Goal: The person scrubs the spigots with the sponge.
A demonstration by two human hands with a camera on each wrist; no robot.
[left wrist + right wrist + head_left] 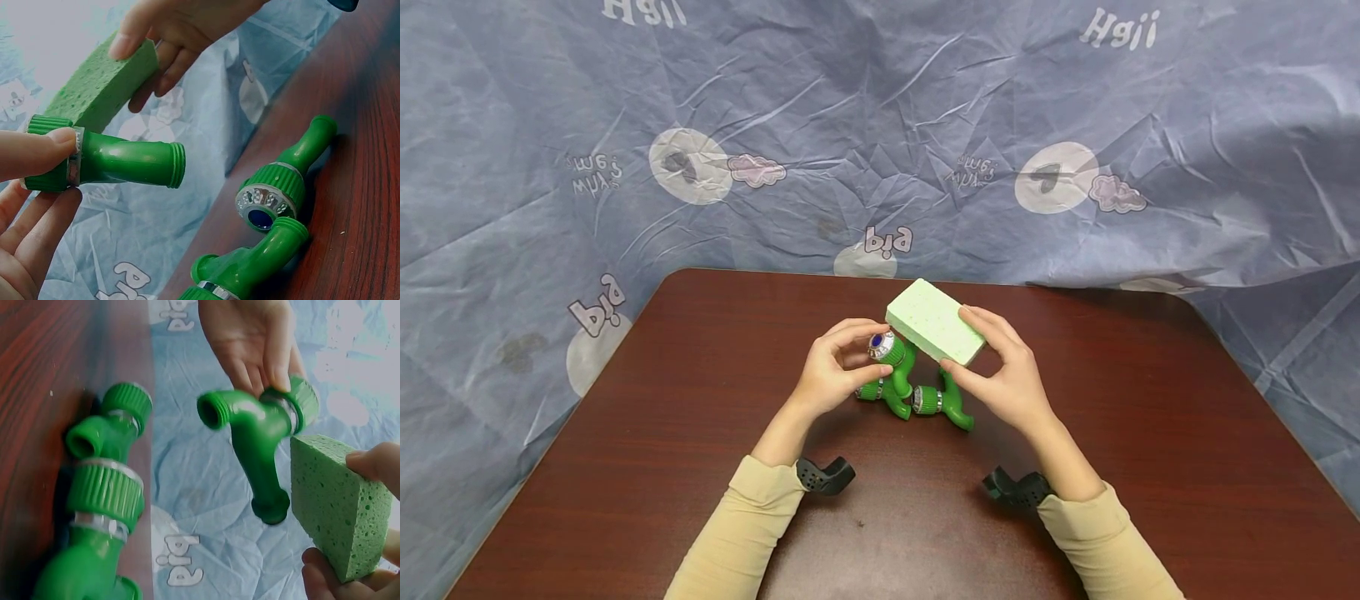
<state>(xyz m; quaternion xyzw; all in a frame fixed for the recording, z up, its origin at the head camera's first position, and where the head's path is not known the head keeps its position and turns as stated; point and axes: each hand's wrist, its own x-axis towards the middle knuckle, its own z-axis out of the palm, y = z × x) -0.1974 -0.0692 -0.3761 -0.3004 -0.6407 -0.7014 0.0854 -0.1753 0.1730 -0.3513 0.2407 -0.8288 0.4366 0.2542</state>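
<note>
My left hand pinches a green plastic tap by its ribbed knob, thumb on the silver ring between knob and body. The tap is raised off the table, its threaded spout showing in both wrist views. In my right hand is a light green sponge block, gripped by its edges between thumb and fingers. One corner of the sponge comes close beside the knob of the held tap. Below the hands, two more green taps lie on the table, one on the left and one on the right.
The dark reddish-brown wooden table spreads around the hands. A wrinkled blue-grey printed sheet hangs behind it and along the sides. Black bands with dark mounts sit on both wrists, by the cream sleeves.
</note>
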